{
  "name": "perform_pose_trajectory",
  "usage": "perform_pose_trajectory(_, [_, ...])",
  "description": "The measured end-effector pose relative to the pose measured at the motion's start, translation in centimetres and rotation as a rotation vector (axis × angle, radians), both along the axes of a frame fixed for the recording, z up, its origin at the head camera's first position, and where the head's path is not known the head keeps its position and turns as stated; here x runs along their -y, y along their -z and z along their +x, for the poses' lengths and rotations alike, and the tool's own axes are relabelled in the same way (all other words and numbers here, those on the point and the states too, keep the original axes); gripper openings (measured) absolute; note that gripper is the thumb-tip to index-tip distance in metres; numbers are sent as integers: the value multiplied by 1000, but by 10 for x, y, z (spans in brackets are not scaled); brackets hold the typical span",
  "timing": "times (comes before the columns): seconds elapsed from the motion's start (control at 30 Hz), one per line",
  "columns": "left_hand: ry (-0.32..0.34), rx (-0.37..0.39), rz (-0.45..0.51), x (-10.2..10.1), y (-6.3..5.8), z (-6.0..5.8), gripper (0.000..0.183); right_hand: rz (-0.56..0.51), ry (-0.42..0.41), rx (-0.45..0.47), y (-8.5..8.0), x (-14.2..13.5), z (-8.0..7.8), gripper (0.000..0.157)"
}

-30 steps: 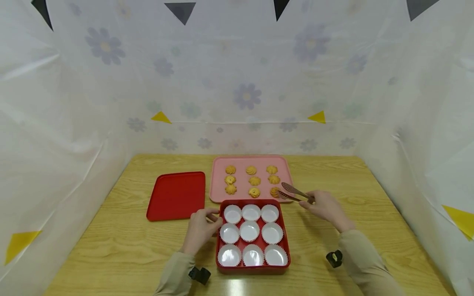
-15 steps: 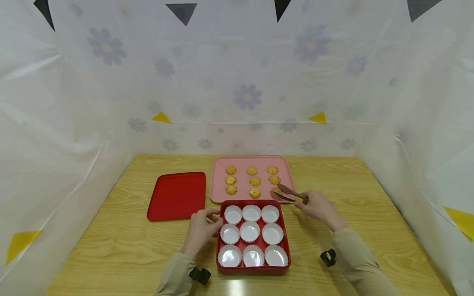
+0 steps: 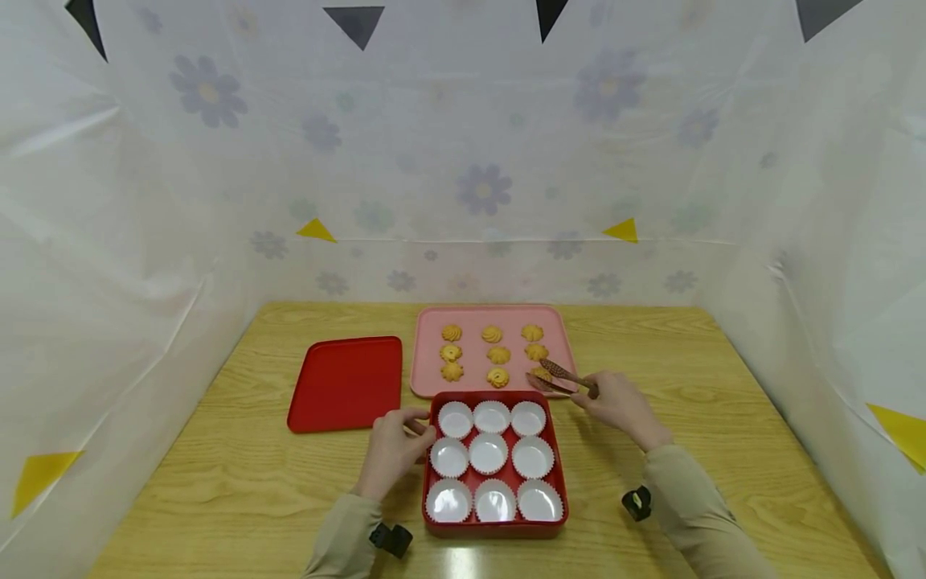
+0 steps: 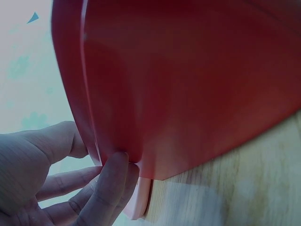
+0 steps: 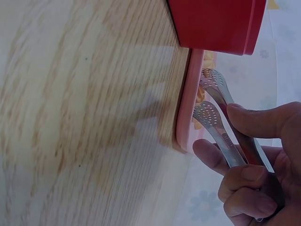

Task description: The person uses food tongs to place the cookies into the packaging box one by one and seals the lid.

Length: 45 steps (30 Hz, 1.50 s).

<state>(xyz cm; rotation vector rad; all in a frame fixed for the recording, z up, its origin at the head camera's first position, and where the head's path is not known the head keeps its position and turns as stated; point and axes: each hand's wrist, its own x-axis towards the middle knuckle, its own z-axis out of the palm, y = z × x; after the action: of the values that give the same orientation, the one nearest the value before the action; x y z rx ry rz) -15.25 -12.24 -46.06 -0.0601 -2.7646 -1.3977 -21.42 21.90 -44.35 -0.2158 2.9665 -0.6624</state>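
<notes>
My right hand (image 3: 620,407) holds metal serving tongs (image 3: 564,375) with perforated tips. In the head view these tips stand on either side of the near-right piped cookie (image 3: 542,373) on a pink tray (image 3: 473,315); the right wrist view shows them spread apart. My left hand (image 3: 393,450) grips the upper left side of a deep red box (image 3: 495,529), its fingers bent against the wall and rim. White paper baking cups (image 3: 488,452) fill the box in rows, each one empty.
A flat red lid (image 3: 346,384) lies on the wooden table left of the pink tray. Several other cookies (image 3: 497,355) sit in rows on that tray, which is right behind the box. Pale flowered sheeting (image 3: 483,193) encloses the table at the back and sides.
My right hand has moved a little left, bringing the tongs' tips around the near-right cookie. The left hand and the box have stayed put.
</notes>
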Motion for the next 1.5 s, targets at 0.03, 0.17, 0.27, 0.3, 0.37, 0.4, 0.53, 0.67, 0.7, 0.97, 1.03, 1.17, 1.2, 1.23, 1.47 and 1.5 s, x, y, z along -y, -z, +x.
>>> perform_pose_trajectory(0.03, [-1, 3, 5, 0, 0, 0, 28, 1, 2, 0, 0, 0, 0, 25])
perform_pose_trajectory(0.17, [-1, -1, 12, 0, -1, 1, 28, 7, 7, 1, -2, 2, 1, 25])
perform_pose_trajectory(0.27, [-1, -8, 11, 0, -1, 0, 28, 1, 2, 1, -3, 2, 2, 27])
perform_pose_trajectory(0.3, [1, -8, 14, 0, -1, 0, 28, 0, 0, 0, -4, 2, 2, 27])
perform_pose_trajectory(0.37, [3, -10, 14, 0, -1, 0, 28, -7, -1, -1, -3, 2, 3, 28])
perform_pose_trajectory(0.4, [0, -2, 19, 0, -1, 0, 27, -10, 1, -1, -3, 2, 3, 28])
perform_pose_trajectory(0.53, [-2, 1, 8, 0, -1, 0, 27, -15, 3, -8, 0, 1, 3, 28])
perform_pose_trajectory(0.67, [-13, 14, 3, 0, 0, 0, 27, -17, 7, -16, 1, 0, 3, 28])
perform_pose_trajectory(0.7, [-12, 12, -2, 0, 0, 0, 27, -17, 6, -17, 1, 0, 3, 27])
perform_pose_trajectory(0.97, [-8, 0, -10, 0, 0, 1, 28, 5, 7, 36, -4, 2, 2, 30])
perform_pose_trajectory(1.03, [-8, 0, -10, 0, 0, 1, 27, 24, 3, 50, -6, 4, 1, 30])
perform_pose_trajectory(1.17, [-9, 3, -9, 0, 0, 1, 27, 60, -20, 61, -12, 6, -3, 29])
perform_pose_trajectory(1.2, [-9, 6, -6, 0, 0, 1, 27, 64, -19, 65, -13, 7, -3, 28])
perform_pose_trajectory(1.23, [-11, 7, -4, 0, 0, 1, 27, 73, -22, 67, -14, 8, -4, 28])
perform_pose_trajectory(1.47, [-11, 5, 5, 0, -1, 1, 27, 128, -35, 81, -23, 12, -8, 26])
perform_pose_trajectory(1.5, [-10, 7, 4, 0, -2, 1, 27, 136, -37, 78, -25, 13, -8, 26])
